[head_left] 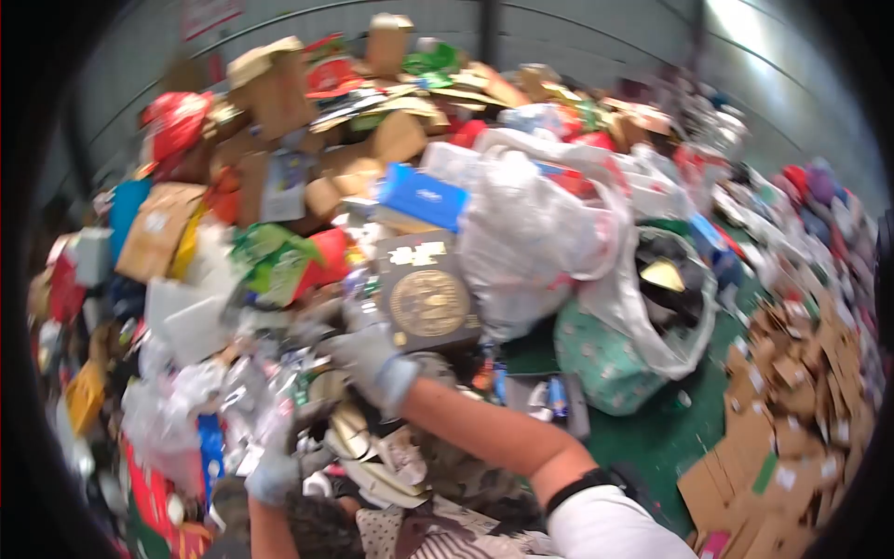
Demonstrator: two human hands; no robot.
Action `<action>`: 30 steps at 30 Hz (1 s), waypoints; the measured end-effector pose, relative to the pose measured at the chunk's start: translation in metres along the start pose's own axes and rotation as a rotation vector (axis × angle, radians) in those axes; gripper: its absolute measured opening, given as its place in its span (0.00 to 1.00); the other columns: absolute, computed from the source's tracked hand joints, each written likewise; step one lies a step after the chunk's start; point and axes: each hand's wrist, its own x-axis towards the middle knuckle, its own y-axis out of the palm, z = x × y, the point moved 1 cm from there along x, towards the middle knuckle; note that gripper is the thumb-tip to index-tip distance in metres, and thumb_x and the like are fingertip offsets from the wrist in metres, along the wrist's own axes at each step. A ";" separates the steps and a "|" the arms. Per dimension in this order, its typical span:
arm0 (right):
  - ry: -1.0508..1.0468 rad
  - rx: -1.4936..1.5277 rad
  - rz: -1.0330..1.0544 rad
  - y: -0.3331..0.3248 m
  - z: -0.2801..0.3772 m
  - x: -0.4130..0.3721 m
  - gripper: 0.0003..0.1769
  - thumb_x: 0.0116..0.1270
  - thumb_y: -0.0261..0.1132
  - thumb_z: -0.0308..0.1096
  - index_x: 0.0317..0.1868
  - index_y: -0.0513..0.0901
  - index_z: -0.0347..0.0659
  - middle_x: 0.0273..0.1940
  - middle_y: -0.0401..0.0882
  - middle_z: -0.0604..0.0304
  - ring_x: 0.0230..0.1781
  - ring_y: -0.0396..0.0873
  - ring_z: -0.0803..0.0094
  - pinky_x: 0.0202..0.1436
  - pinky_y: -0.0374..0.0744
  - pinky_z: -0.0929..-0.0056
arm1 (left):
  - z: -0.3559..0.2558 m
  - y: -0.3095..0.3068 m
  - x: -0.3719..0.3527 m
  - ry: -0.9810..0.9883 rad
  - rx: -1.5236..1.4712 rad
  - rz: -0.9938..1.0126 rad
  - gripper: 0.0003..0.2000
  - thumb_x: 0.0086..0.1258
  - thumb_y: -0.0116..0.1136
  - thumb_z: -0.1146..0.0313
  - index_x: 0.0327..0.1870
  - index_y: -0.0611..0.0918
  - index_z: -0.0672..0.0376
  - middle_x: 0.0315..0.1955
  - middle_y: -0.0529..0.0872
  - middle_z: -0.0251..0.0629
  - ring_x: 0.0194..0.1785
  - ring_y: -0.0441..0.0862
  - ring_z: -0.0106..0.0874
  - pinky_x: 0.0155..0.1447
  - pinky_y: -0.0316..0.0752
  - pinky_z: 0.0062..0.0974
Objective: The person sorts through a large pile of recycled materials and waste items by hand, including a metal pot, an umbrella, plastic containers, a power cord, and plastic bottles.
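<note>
My right hand (368,359), in a grey-white glove, reaches into the pile just below a dark box with a gold round emblem (430,296). Its fingers are blurred among small mixed items. At the lower left, my left hand (275,473), also gloved, is beside clear plastic bags (172,410) and a blue packet (211,447); its fingers are too smeared to read. Between the hands lie pale, flattened pieces (358,447). A blue box (423,196) rests above the dark box, next to a large white plastic bag (521,233).
A green patterned bag (605,359) with a white liner stands open on the green floor (652,447) at right. Flattened cardboard (745,456) lies at the far right. Mixed waste rises toward a grey wall (596,33). A red bag (177,121) tops the left side.
</note>
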 end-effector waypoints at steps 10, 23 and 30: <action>-0.119 -0.410 0.588 0.109 -0.033 0.001 0.08 0.55 0.66 0.28 0.31 0.74 0.40 0.24 0.72 0.70 0.24 0.66 0.85 0.30 0.67 0.86 | 0.033 -0.041 0.025 0.130 0.037 -0.356 0.46 0.42 0.67 0.52 0.64 0.59 0.61 0.53 0.73 0.44 0.54 0.71 0.41 0.59 0.65 0.30; 0.528 0.080 0.427 0.188 -0.074 0.121 0.06 0.63 0.59 0.39 0.35 0.78 0.48 0.22 0.73 0.69 0.16 0.68 0.81 0.18 0.70 0.83 | 0.093 -0.099 -0.014 0.203 -0.489 -1.004 0.12 0.67 0.52 0.60 0.42 0.78 0.59 0.26 0.79 0.31 0.30 0.73 0.20 0.37 0.70 0.20; 0.550 -0.270 0.678 0.180 -0.127 0.114 0.03 0.56 0.63 0.30 0.30 0.76 0.47 0.24 0.72 0.65 0.27 0.74 0.72 0.32 0.76 0.76 | 0.111 -0.148 -0.043 0.336 -0.409 -1.500 0.05 0.58 0.59 0.78 0.35 0.78 0.60 0.27 0.81 0.33 0.30 0.75 0.19 0.38 0.72 0.20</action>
